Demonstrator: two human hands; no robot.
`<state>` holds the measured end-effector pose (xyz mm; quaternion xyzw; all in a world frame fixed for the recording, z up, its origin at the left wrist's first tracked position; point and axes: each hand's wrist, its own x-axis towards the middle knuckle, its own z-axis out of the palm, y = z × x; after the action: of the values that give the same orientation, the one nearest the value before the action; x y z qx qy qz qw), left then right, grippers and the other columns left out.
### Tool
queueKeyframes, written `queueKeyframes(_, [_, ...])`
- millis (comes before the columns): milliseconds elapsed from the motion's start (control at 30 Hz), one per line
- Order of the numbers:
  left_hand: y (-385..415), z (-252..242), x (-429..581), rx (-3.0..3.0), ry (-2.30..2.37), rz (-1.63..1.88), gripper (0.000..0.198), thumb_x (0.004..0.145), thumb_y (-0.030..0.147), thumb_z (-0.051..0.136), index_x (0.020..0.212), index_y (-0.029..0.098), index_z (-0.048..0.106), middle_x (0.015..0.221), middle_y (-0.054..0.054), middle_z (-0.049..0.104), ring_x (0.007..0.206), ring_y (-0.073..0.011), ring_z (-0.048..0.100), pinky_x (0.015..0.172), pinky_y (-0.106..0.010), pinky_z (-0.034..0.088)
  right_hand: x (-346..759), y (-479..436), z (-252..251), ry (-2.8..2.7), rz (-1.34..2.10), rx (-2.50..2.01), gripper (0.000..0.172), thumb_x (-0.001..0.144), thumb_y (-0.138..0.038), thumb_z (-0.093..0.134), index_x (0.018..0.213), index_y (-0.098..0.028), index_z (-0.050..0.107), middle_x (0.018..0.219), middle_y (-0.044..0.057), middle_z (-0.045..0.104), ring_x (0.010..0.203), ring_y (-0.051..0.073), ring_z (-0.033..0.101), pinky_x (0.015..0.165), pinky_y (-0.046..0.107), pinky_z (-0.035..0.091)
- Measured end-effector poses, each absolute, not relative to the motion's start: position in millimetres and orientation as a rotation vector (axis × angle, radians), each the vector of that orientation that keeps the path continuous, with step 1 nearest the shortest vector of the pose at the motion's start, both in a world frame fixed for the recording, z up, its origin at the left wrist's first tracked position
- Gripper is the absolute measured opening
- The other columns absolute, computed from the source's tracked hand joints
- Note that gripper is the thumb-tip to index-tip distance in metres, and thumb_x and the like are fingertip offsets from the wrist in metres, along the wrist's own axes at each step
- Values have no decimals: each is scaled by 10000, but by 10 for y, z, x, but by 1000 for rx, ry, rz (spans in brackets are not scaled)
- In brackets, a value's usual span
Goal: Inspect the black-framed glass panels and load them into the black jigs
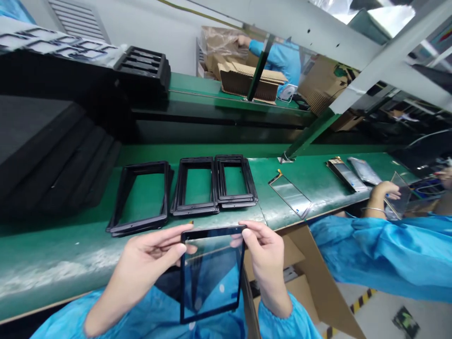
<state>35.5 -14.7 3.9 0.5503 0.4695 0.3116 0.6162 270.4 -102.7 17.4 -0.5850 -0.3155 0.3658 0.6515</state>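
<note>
Head view. A black-framed glass panel [212, 275] is held just off the near edge of the green worktop [70, 254], above the wearer's blue gown. Its long axis runs roughly up and down the frame, slightly tilted, with one short edge toward the worktop. Both hands grip it: left hand [148, 263] at the upper left corner, right hand [263, 259] at the upper right. The fingers [247, 233] are closed on the frame in a pinch, and neither hand is clearly nearer. The panel hangs between and below them.

On the worktop beyond: three stacks of black open frames [194, 186] in a row, center left. To their right, a bare glass strip [289, 193] carries a small blue tag, unreadable. Far right, a co-worker's hand [383, 193] holds a clear panel [399, 195] on edge, with a blue sleeve [381, 254] below. Lower right, an open cardboard box [300, 282] sits beside the worktop. Upper center, another person in blue [278, 59] stands behind a cardboard carton [247, 80]. No brand or writing legible.
</note>
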Motion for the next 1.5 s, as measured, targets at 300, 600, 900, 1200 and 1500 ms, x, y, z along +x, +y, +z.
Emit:
queueKeyframes(300, [-71,412,565,2039,781,352,675,918,292,732,1566,380,569,1223,-31,834,995,-281,819,873,-342,645,2548,-873,128,-801,1246,-1193,615,838,-404,885,1390,-218,686,739,1,843,651,200,819,689,290,674])
queueKeyframes(600, [-74,276,367,1273,1070,681,426,955,415,722,1292,215,554,987,-105,833,607,-179,721,458,-215,501,3113,-1120,-131,-645,1279,-1374,543,878,-691,759,833,-153,815,721,136,834,604,261,803,653,345,648])
queueKeyframes(900, [-139,136,399,1148,1114,840,522,889,481,807,1268,228,552,914,-72,833,553,-168,695,419,-220,519,2875,-1114,50,-624,963,-1451,450,891,-624,770,772,-190,785,627,82,807,552,239,787,589,295,648])
queueKeyframes(1200, [-208,139,404,1107,1158,840,494,904,449,789,1264,224,538,885,-55,828,538,-163,693,430,-213,508,2777,-1156,-53,-619,844,-1463,459,961,-594,707,730,-198,739,603,66,791,491,207,743,516,268,603])
queueKeyframes(1500, [7,106,393,2176,1047,846,503,969,325,697,1462,272,608,1585,-106,605,1483,-349,534,1300,-614,287,2666,-1256,-7,-725,871,-1490,390,925,-564,779,1055,-197,798,734,94,844,626,267,828,632,340,684])
